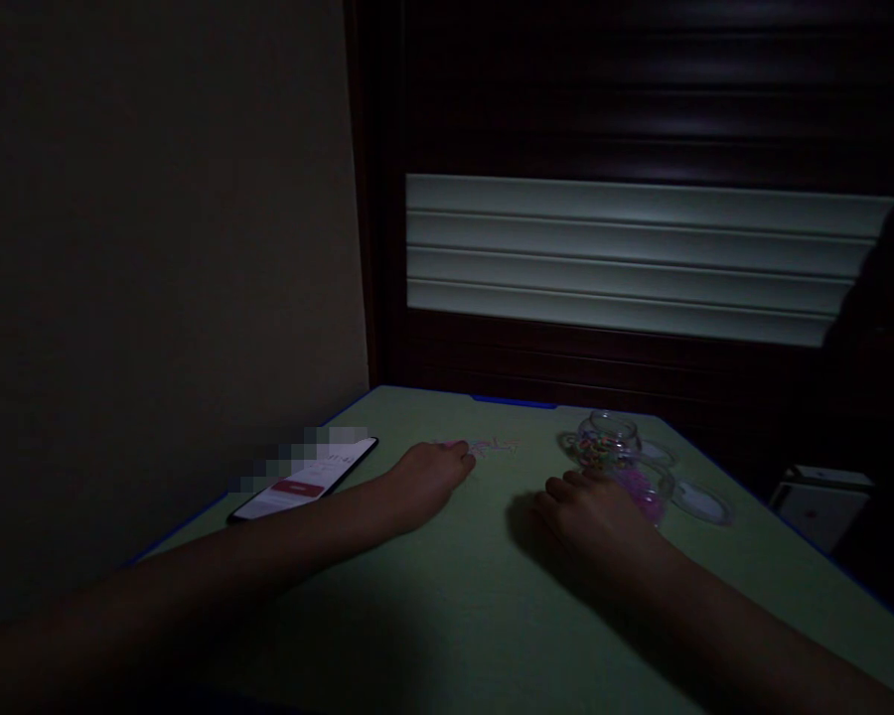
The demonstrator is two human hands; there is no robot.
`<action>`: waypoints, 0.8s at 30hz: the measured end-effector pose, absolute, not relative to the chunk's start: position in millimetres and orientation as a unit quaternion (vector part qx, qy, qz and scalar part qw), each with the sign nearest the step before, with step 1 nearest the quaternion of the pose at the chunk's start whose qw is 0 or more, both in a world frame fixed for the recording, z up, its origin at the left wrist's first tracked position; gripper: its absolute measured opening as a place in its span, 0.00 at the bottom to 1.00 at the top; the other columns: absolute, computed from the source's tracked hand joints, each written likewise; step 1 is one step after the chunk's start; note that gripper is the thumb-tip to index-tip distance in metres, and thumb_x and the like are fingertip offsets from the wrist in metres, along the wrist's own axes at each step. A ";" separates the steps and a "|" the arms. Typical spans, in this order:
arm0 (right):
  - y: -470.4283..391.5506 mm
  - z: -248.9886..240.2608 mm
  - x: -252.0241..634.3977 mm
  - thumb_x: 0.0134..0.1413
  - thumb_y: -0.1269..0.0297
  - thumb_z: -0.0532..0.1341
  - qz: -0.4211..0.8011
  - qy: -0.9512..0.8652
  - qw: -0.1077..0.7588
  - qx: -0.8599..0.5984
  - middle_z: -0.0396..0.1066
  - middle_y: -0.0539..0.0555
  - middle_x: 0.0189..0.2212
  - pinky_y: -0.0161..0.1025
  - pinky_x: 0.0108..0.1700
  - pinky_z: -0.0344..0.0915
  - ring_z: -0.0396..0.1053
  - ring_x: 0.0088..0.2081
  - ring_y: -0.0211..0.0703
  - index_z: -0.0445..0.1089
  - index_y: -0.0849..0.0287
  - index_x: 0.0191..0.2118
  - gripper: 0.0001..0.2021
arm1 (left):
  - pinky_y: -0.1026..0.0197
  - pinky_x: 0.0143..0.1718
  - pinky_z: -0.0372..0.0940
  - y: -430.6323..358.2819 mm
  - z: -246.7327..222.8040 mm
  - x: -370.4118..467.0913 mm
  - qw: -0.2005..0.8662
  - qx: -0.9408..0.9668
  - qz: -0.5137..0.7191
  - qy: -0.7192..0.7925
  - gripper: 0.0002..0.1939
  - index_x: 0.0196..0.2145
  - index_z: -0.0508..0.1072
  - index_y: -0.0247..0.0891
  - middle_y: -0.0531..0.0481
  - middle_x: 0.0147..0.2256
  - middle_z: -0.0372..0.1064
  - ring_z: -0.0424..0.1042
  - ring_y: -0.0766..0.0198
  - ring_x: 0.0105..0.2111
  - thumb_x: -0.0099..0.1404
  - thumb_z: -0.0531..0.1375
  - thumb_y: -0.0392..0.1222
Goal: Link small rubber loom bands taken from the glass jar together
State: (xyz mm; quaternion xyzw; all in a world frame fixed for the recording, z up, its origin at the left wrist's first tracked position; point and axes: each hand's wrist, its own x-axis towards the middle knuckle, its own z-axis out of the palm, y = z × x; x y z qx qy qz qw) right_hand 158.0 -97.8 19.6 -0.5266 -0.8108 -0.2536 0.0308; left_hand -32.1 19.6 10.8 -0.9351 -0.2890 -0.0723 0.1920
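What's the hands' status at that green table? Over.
Left hand at small pastel pieces; grip unclear. Right hand curled before clear jars; grip unclear. Phone off left, seemingly not obstructing.

From the person's head, the one view faces forward and slightly down over the green tabletop [492, 566] toward the far slatted panel [626, 256]. It sits close behind the left hand [430, 485] and right hand [596, 511].

Behind the fingers [463, 454] of the left hand [426, 484] and right hand [602, 518], both bare, rounded knuckles [558, 487] lead back to narrow wrists [381, 508] and slim, smooth-outlined forearms [730, 608], bare as far as they show.
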 end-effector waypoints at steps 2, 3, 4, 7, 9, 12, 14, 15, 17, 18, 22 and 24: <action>-98.1 20.1 158.5 0.54 0.68 0.51 -0.253 -0.811 0.039 -0.527 0.68 0.54 0.25 0.37 0.29 0.49 0.62 0.26 0.38 0.67 0.60 0.28 0.10 | 0.59 0.34 0.62 15.8 11.3 -30.9 0.174 -0.937 -0.094 -0.287 0.10 0.37 0.66 0.35 0.45 0.37 0.66 0.68 0.59 0.35 0.61 0.48 0.31; -98.3 20.5 158.7 0.54 0.68 0.51 -0.252 -0.810 0.041 -0.528 0.68 0.54 0.25 0.37 0.29 0.49 0.62 0.26 0.38 0.67 0.61 0.29 0.10 | 0.60 0.34 0.61 13.3 11.5 -30.1 0.157 -0.941 -0.106 -0.282 0.09 0.36 0.66 0.35 0.45 0.36 0.66 0.67 0.60 0.35 0.62 0.48 0.31; -98.5 21.0 158.8 0.54 0.67 0.51 -0.251 -0.809 0.042 -0.530 0.68 0.54 0.26 0.37 0.28 0.49 0.62 0.27 0.39 0.67 0.60 0.29 0.09 | 0.60 0.35 0.61 10.5 11.7 -29.1 0.136 -0.944 -0.120 -0.276 0.09 0.35 0.66 0.36 0.46 0.35 0.66 0.67 0.61 0.35 0.62 0.47 0.32; -99.2 23.1 158.4 0.54 0.68 0.51 -0.254 -0.803 0.045 -0.537 0.68 0.54 0.26 0.38 0.29 0.49 0.63 0.28 0.39 0.67 0.60 0.29 0.09 | 0.62 0.35 0.59 1.1 10.7 -24.0 0.065 -0.949 -0.164 -0.261 0.08 0.32 0.65 0.36 0.49 0.32 0.66 0.66 0.63 0.34 0.63 0.47 0.34; -99.3 24.0 158.0 0.54 0.69 0.51 -0.257 -0.798 0.048 -0.543 0.68 0.54 0.26 0.38 0.30 0.49 0.63 0.29 0.39 0.67 0.60 0.29 0.09 | 0.64 0.34 0.59 -5.0 8.5 -18.9 0.019 -0.949 -0.191 -0.248 0.08 0.31 0.65 0.36 0.50 0.32 0.65 0.65 0.65 0.33 0.62 0.47 0.34; -98.5 24.2 158.3 0.54 0.69 0.50 -0.257 -0.791 0.064 -0.552 0.68 0.54 0.26 0.38 0.30 0.49 0.63 0.29 0.39 0.67 0.60 0.29 0.10 | 0.65 0.31 0.57 -12.3 3.1 -10.5 -0.043 -0.941 -0.230 -0.245 0.07 0.30 0.64 0.36 0.51 0.30 0.64 0.63 0.66 0.31 0.62 0.48 0.34; -97.6 23.9 159.1 0.54 0.69 0.50 -0.256 -0.787 0.080 -0.556 0.68 0.53 0.26 0.38 0.30 0.48 0.63 0.28 0.39 0.67 0.60 0.29 0.10 | 0.66 0.29 0.57 -15.5 -1.0 -6.5 -0.073 -0.934 -0.243 -0.252 0.07 0.30 0.64 0.36 0.52 0.28 0.63 0.62 0.67 0.29 0.62 0.48 0.34; -97.3 23.8 159.6 0.54 0.68 0.51 -0.256 -0.784 0.088 -0.558 0.68 0.53 0.26 0.37 0.30 0.48 0.63 0.28 0.39 0.67 0.60 0.29 0.09 | 0.66 0.29 0.56 -16.4 -2.9 -5.3 -0.082 -0.931 -0.247 -0.255 0.07 0.30 0.64 0.36 0.52 0.28 0.62 0.62 0.68 0.28 0.62 0.48 0.35; -96.9 23.8 160.5 0.53 0.68 0.51 -0.258 -0.782 0.100 -0.559 0.68 0.53 0.26 0.37 0.30 0.48 0.63 0.28 0.39 0.67 0.59 0.29 0.09 | 0.66 0.28 0.56 -17.4 -5.9 -4.3 -0.095 -0.928 -0.252 -0.256 0.07 0.31 0.65 0.36 0.53 0.28 0.62 0.61 0.68 0.28 0.62 0.48 0.35; -96.9 23.9 160.7 0.53 0.69 0.51 -0.259 -0.781 0.103 -0.559 0.68 0.53 0.26 0.37 0.30 0.48 0.63 0.28 0.39 0.67 0.59 0.29 0.08 | 0.66 0.28 0.56 -17.4 -6.9 -4.4 -0.100 -0.928 -0.255 -0.254 0.07 0.31 0.65 0.36 0.53 0.28 0.62 0.61 0.68 0.28 0.62 0.48 0.35; -97.2 24.3 160.4 0.54 0.69 0.50 -0.260 -0.781 0.103 -0.559 0.68 0.52 0.26 0.37 0.31 0.48 0.63 0.28 0.39 0.66 0.59 0.29 0.09 | 0.66 0.27 0.55 -17.0 -8.0 -5.5 -0.111 -0.925 -0.259 -0.256 0.07 0.31 0.65 0.36 0.53 0.28 0.62 0.61 0.69 0.28 0.62 0.48 0.35; -97.1 24.3 159.9 0.54 0.69 0.50 -0.253 -0.783 0.106 -0.559 0.68 0.52 0.26 0.37 0.31 0.48 0.63 0.29 0.39 0.66 0.59 0.29 0.09 | 0.66 0.27 0.55 -17.5 -7.4 -5.7 -0.105 -0.925 -0.256 -0.259 0.07 0.31 0.65 0.36 0.53 0.29 0.62 0.61 0.68 0.28 0.62 0.48 0.35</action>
